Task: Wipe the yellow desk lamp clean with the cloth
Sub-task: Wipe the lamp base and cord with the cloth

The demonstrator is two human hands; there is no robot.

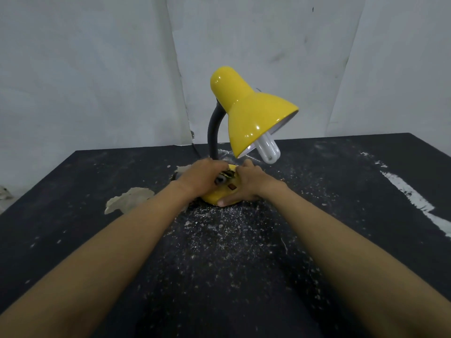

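Note:
The yellow desk lamp stands mid-table, with its glossy shade [253, 113] tilted right, a white bulb [268, 149] poking out and a black bendy neck [211, 132]. Both my hands sit on its round yellow base [213, 197]. My left hand [197, 179] grips a small dark patterned wad, apparently the cloth [225, 177], and presses it against the top of the base. My right hand [245, 185] holds the base from the right, fingers over the top and thumb along its front rim. Most of the base is hidden under the hands.
The black table [317, 240] is strewn with white dust and flakes, thickest in front of the lamp. A pale crumpled scrap [129, 200] lies left of the base, another [183, 168] behind my left hand. White paint streak [412, 198] at right. White sheeting behind.

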